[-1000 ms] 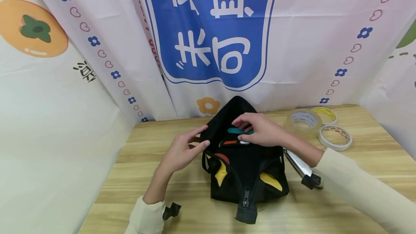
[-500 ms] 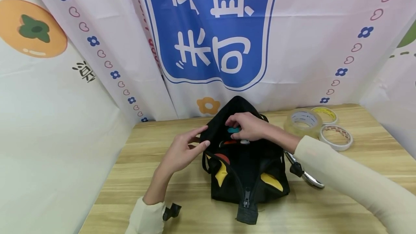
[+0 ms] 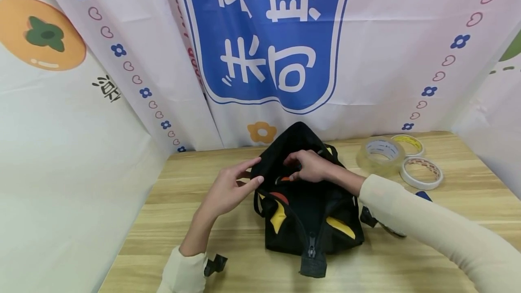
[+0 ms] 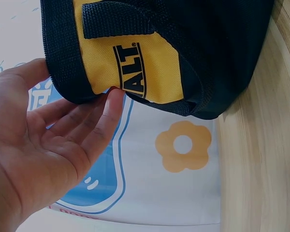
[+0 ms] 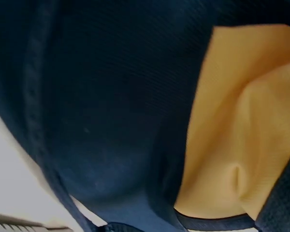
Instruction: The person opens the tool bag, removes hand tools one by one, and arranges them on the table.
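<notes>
A black and yellow tool bag stands unzipped on the table, its mouth spread wide. My left hand holds the left edge of the mouth. In the left wrist view, the fingers of my left hand meet the zippered rim beside yellow fabric with black lettering. Inside the mouth is my right hand, fingers bent downward and tips partly hidden; whether they grip something cannot be made out. An orange-red item shows just below them. The right wrist view has only the bag's black and yellow fabric, without the hand.
At the back right lie a wide clear tape roll, a yellow-cored roll and a white roll. A dark blue object and a silvery tool are partly covered by the right sleeve. A printed cloth hangs behind the table.
My right hand has moved left, then lower into the bag. The teal item seen under its fingers earlier is now hidden. My left hand stays at the rim.
</notes>
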### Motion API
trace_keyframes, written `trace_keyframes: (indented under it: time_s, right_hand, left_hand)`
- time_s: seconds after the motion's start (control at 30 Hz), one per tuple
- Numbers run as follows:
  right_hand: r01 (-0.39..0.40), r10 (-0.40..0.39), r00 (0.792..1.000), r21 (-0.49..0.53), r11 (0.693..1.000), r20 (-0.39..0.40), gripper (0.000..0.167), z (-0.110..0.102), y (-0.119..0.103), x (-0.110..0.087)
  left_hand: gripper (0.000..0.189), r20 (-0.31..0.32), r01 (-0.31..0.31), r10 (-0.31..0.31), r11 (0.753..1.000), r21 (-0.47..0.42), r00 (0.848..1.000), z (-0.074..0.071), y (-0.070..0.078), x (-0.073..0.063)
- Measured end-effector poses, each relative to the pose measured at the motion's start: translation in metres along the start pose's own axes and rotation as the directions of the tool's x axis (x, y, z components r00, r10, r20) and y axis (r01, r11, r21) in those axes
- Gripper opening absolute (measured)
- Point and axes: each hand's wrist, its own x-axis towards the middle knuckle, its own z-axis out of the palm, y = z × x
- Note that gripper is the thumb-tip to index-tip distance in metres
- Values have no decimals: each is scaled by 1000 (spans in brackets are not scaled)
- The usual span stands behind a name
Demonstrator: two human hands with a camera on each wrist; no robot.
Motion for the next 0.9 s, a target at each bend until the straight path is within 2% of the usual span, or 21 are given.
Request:
trace_keyframes:
  time_s: [0.47, 0.73, 0.9]
  right_hand:
    - [-45, 44, 999, -41, 998, -5, 43, 23, 9, 7]
    - [-9, 8, 1000, -78, 997, -16, 37, 31, 12, 6]
    - [6, -9, 1000, -93, 996, -29, 33, 23, 1, -4]
  left_hand:
    - [52, -5, 3, -3, 1000, 13, 1000, -2, 1, -2]
    - [52, 1, 12, -12, 1000, 11, 1000, -3, 0, -2]
    - [52, 4, 10, -10, 1000, 3, 1000, -3, 0, -2]
